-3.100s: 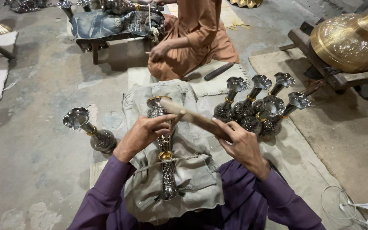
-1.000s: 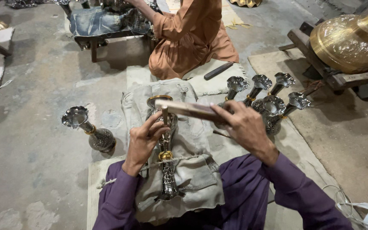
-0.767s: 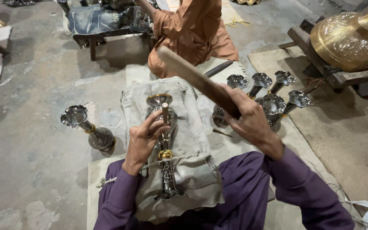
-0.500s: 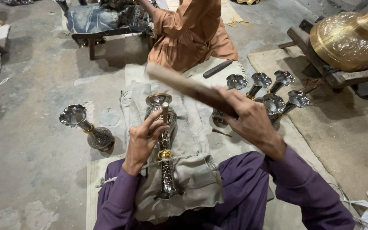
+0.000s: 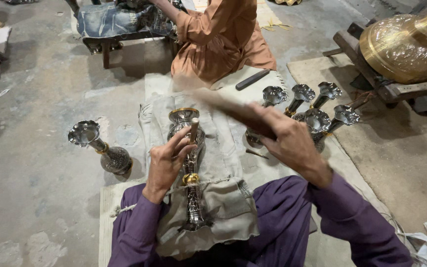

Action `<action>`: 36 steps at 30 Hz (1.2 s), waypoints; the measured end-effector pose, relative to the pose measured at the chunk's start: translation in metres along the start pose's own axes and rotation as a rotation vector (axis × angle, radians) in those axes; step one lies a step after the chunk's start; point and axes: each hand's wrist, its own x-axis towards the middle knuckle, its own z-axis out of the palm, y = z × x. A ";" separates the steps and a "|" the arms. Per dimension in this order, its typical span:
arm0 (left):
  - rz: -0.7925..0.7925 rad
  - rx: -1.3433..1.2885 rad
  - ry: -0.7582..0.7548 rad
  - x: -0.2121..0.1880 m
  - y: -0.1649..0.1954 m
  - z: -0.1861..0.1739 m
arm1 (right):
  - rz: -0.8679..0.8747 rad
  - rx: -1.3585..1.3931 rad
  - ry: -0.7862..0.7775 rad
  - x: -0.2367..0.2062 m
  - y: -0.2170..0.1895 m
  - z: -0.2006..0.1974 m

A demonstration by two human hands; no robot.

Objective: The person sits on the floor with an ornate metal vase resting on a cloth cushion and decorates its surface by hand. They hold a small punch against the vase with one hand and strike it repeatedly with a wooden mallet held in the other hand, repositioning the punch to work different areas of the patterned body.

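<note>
While steadying a short punch (image 5: 193, 129) pinched in left hand (image 5: 166, 165) fingers against engraved metal vase (image 5: 189, 163) lying across padded lap, near centre. Right hand (image 5: 285, 141) clenched round blurred wooden mallet (image 5: 223, 105). Looks rigid, heavy, polished-slippery, dentable; best gripped at narrow neck.

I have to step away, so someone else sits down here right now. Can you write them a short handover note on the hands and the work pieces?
Left hand: holds a small punch-like tool against the metal vase lying on the cloth pad across the lap.
Right hand: grips a wooden mallet, blurred in mid-swing above the tool.
Nearby: one vase stands on the floor at left; a cluster of vases stands at right.
Done or left: the pictures do not show how far the vase on the lap is worked.
</note>
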 end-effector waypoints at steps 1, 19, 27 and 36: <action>0.028 -0.004 0.006 0.000 0.000 0.000 | -0.037 -0.129 -0.009 -0.001 0.000 -0.001; 0.087 0.073 0.044 -0.003 -0.005 0.005 | -0.003 0.039 0.025 -0.001 -0.006 -0.001; 0.093 0.027 0.049 -0.004 -0.001 0.002 | 0.117 -0.022 -0.082 -0.001 -0.014 -0.001; 0.042 0.060 0.013 0.000 0.009 -0.003 | -0.039 0.016 0.046 -0.001 -0.018 0.004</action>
